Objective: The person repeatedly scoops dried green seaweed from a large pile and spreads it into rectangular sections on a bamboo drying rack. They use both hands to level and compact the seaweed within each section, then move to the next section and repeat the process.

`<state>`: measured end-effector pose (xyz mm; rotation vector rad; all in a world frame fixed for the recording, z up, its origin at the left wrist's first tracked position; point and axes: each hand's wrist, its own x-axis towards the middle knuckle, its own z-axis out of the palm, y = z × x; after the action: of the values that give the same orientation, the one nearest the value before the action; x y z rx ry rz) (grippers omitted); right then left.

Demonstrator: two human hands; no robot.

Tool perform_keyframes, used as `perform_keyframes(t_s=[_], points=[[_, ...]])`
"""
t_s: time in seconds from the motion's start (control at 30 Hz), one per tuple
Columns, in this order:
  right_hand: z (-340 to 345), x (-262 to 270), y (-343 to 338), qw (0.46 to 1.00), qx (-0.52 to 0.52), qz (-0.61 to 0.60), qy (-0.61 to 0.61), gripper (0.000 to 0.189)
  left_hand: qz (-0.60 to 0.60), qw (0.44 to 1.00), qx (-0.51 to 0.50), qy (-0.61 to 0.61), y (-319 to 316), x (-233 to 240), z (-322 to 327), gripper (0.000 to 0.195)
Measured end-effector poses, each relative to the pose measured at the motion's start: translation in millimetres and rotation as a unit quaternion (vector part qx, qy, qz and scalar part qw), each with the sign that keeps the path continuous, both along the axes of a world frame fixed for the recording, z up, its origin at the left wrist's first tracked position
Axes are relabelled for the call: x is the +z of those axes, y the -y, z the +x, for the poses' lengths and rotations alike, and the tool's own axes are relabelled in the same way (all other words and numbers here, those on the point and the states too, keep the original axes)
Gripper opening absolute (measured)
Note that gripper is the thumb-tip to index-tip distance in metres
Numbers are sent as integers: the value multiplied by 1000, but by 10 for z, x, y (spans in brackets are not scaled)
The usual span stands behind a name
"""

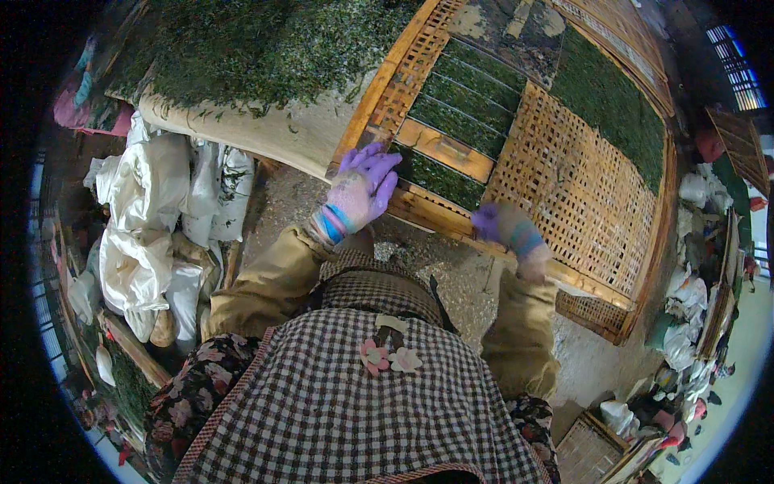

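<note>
Before me lies a woven bamboo tray (568, 181) with a wooden rim. Rectangular beds of shredded green leaves (462, 100), parted by thin pale strips, rest on it. A flat wooden block (445, 149) with a small handle lies across them. Nearest me is another leaf bed (438, 176). My left hand (361, 184), in a purple and white knit glove, is at that bed's left corner, palm down with fingers apart and nothing seen in them. My right hand (508, 227), similarly gloved and blurred, is at the bed's near right corner; its fingertips are indistinct.
A large heap of loose green leaves (272, 54) covers a pale cloth (242, 130) at upper left. White sacks (145, 199) stand on my left. Further leaves (611, 103) fill the tray's far right. Another bamboo tray (589, 451) leans at lower right.
</note>
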<state>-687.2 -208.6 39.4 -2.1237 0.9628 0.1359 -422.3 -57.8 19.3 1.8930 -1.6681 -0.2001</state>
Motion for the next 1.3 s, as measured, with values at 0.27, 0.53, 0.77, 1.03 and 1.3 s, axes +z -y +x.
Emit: perform_keyframes(t_s=[0.27, 0.53, 0.77, 1.03, 1.3], points=[[-9, 185, 1, 952, -5, 204, -229, 26, -12, 995, 6, -98, -139, -94, -21, 32], [424, 57, 127, 955, -123, -202, 177, 52, -46, 994, 40, -90, -328, -121, 65, 32], [1126, 207, 405, 981, 63, -179, -35, 52, -41, 996, 6, -77, -472, -170, 136, 31], [909, 75, 8, 950, 118, -289, -18, 29, -88, 990, 1, -110, -602, -265, 201, 30], [1073, -384, -304, 916, 137, -362, -110, 23, -65, 992, 9, -111, -548, -190, 259, 29]])
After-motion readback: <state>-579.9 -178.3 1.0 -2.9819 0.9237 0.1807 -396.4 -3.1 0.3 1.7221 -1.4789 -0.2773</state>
